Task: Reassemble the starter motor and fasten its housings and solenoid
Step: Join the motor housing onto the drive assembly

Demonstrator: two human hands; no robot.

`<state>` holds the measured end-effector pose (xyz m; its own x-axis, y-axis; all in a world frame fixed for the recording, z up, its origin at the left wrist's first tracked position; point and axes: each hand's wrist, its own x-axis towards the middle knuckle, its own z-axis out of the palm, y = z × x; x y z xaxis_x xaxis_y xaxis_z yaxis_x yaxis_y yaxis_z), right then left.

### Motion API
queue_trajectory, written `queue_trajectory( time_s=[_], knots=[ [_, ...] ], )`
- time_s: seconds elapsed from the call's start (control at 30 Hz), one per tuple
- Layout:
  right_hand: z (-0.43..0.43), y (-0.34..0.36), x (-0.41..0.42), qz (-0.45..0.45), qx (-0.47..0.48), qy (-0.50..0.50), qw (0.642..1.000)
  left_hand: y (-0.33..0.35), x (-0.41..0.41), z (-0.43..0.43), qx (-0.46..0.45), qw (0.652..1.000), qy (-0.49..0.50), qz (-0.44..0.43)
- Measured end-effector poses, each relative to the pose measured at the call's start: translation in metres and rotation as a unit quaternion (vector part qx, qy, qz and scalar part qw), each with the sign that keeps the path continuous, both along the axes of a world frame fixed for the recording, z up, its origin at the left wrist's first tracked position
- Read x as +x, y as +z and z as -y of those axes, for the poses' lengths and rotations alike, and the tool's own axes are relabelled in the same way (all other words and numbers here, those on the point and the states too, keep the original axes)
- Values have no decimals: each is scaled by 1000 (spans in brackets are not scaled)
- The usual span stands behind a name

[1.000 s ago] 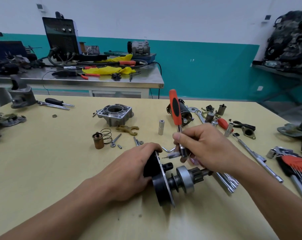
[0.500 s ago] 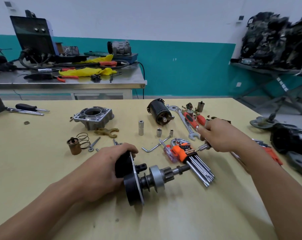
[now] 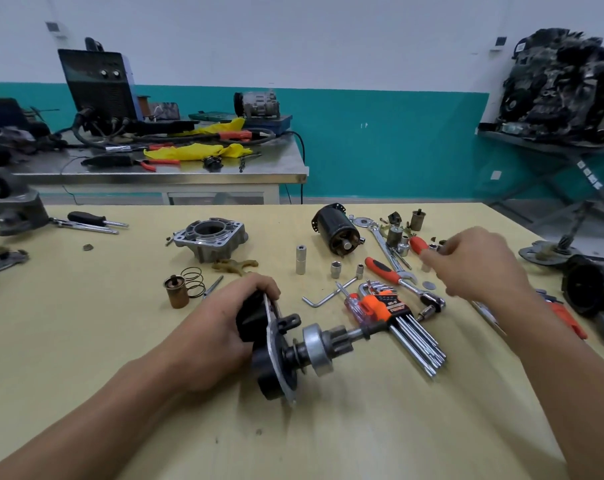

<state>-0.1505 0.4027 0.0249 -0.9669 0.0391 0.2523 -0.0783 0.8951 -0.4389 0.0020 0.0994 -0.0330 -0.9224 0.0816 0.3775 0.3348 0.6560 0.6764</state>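
Observation:
My left hand (image 3: 210,337) grips the black body of the starter assembly (image 3: 283,351), which lies on its side on the yellow table with the pinion gear and shaft pointing right. My right hand (image 3: 477,265) hovers further right, fingers loosely spread and blurred, nothing visible in it, fingertips close to small sockets and a red handle (image 3: 418,244). The aluminium nose housing (image 3: 210,237) sits at mid-left. The black motor yoke (image 3: 335,230) lies behind the centre. A brass solenoid plunger (image 3: 176,291), a spring (image 3: 193,282) and a shift fork (image 3: 234,265) lie near the housing.
An orange hex key set (image 3: 390,313), an orange-handled ratchet (image 3: 383,270), a loose L key (image 3: 324,296) and sockets (image 3: 300,259) crowd the space between my hands. Another black housing (image 3: 591,285) stands at the right edge. A steel bench (image 3: 155,174) stands behind.
My right hand left the assembly, no longer holds the orange-handled driver, and moved right and away toward the small parts. My left hand kept its grip on the assembly.

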Motion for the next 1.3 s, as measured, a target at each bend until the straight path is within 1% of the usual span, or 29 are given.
queue_trajectory(
  time_s=[0.03, 0.07, 0.1, 0.13, 0.17, 0.2, 0.23, 0.27, 0.3, 0.33, 0.37, 0.4, 0.43, 0.5, 0.53, 0.6, 0.67, 0.73, 0.77, 0.8, 0.83, 0.87, 0.93, 0.97, 1.03, 1.13, 1.2, 1.3],
  knots=[
    [4, 3, 7, -44, -37, 25, 998, 2, 0, 1, 28, 999, 6, -24],
    [11, 5, 15, -71, -98, 81, 989, 6, 0, 1, 55, 997, 16, -46],
    [21, 7, 25, -71, -171, 155, 970, 9, -1, 2, 78, 994, 30, -67],
    [35, 5, 37, -41, -243, 228, 942, 13, -1, 3, 92, 991, 47, -88],
    [49, 1, 50, 16, -309, 290, 906, 15, -2, 4, 97, 987, 70, -109],
    [62, -4, 60, 92, -377, 334, 859, 17, -2, 4, 99, 982, 94, -130],
    [73, -8, 71, 174, -435, 361, 807, 18, -1, 5, 102, 976, 118, -149],
    [82, -11, 79, 238, -475, 377, 759, 19, 1, 4, 109, 971, 139, -163],
    [89, -14, 84, 273, -500, 392, 723, 19, 3, 2, 112, 965, 161, -174],
    [95, -17, 87, 278, -521, 406, 697, 21, 4, -1, 105, 960, 185, -183],
    [102, -18, 90, 262, -539, 418, 682, 22, 5, -5, 93, 954, 210, -192],
    [109, -19, 95, 240, -553, 415, 682, 22, 5, -10, 81, 949, 229, -199],
    [117, -17, 101, 219, -565, 392, 692, 22, 5, -14, 73, 947, 240, -202],
    [129, -15, 108, 196, -600, 292, 718, 19, 5, -26, 63, 951, 233, -192],
    [132, -17, 108, 185, -618, 245, 724, 16, 5, -33, 55, 957, 222, -179],
    [129, -20, 105, 161, -654, 189, 714, 12, 4, -42, 22, 967, 194, -161],
    [118, -20, 100, 146, -678, 170, 700, 11, 2, -41, -11, 980, 141, -140],
    [107, -18, 94, 145, -684, 162, 696, 17, 2, -29, 8, 996, 48, -72],
    [102, -17, 91, 147, -685, 159, 696, 20, 1, -20, 31, 999, 9, -32],
    [98, -15, 87, 146, -688, 154, 693, 21, 1, -10, 42, 999, -10, 3],
    [94, -13, 85, 142, -695, 147, 689, 21, 2, -1, 26, 999, -9, 32],
    [91, -9, 82, 132, -701, 144, 686, 20, 2, 7, -16, 998, 7, 55],
    [85, -4, 76, 85, -705, 152, 688, 16, 3, 15, -128, 986, 55, 93],
    [81, -2, 72, 57, -706, 156, 689, 15, 2, 14, -183, 976, 65, 102],
    [75, 3, 67, 19, -709, 152, 688, 12, 1, 1, -266, 958, 51, 93],
    [66, 6, 59, 9, -719, 140, 681, 7, -2, -30, -307, 948, 18, 75],
    [63, 6, 55, 9, -716, 155, 680, 3, -7, -51, -336, 940, 14, 56],
    [65, 3, 54, 5, -699, 173, 694, 1, -23, -78, -358, 933, 3, 34]
  ],
)
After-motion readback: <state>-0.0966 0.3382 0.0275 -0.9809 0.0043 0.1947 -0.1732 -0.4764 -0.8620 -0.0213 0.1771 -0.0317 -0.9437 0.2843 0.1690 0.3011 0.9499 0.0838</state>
